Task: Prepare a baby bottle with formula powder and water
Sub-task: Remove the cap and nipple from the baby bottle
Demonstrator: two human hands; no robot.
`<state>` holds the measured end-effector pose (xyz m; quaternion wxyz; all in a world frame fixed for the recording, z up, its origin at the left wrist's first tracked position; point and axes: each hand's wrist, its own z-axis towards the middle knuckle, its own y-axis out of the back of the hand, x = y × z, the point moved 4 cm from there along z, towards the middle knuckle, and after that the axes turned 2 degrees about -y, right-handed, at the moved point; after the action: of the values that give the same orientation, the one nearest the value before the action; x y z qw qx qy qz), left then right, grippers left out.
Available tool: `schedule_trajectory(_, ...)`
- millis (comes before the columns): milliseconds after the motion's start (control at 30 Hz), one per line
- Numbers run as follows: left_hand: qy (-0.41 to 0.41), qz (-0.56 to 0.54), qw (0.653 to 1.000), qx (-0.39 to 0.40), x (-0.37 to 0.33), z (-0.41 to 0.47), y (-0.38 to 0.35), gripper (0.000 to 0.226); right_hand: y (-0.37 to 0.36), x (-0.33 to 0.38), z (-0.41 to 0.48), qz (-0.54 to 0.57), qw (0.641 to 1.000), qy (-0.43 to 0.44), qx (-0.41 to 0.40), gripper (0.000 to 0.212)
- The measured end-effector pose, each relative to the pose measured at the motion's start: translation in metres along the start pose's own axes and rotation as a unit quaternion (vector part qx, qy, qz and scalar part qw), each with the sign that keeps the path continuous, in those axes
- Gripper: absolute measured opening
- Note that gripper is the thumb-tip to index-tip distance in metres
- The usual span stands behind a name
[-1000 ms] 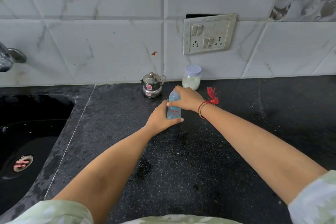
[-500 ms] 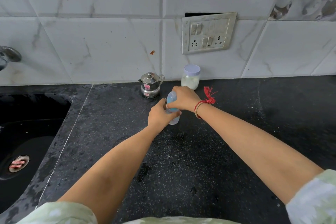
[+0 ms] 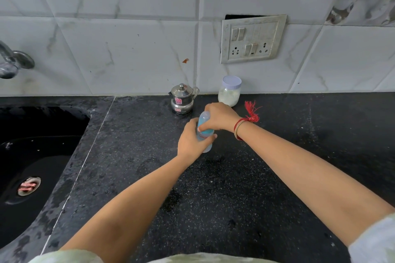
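A small clear baby bottle (image 3: pixel 204 132) with a blue collar is held just above the black counter (image 3: pixel 235 188), tilted slightly. My left hand (image 3: pixel 189 141) grips its lower body from the left. My right hand (image 3: pixel 219 118) wraps over its top, fingers curled round the cap and collar. Behind them, against the wall, stands a clear jar of white powder (image 3: pixel 229 92) with a pale lid on. A small steel pot with lid and spout (image 3: pixel 182 98) stands to the jar's left.
A black sink (image 3: pixel 32 156) is sunk into the counter at the left, with a steel tap (image 3: pixel 12 62) above it. A switch and socket plate (image 3: pixel 253 38) is on the tiled wall. Dark wet patches mark the counter.
Both hands keep hold of the bottle in about the same spot; it has tipped slightly and its base has lifted off the counter.
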<state>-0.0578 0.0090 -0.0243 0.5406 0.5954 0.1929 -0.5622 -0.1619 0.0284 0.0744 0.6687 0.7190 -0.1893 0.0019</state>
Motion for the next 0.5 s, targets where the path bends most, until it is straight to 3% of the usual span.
schedule_trajectory(200, 0.014, -0.08, 0.996, 0.024, 0.0, -0.009, -0.006, 0.059, 0.001, 0.007, -0.006, -0.06, 0.998, -0.01, -0.009, 0.048)
schedule_trajectory(500, 0.001, -0.092, 0.996, -0.002, -0.001, -0.015, -0.008, 0.055, 0.003, 0.001, -0.014, -0.015, 0.999, -0.028, -0.007, 0.05)
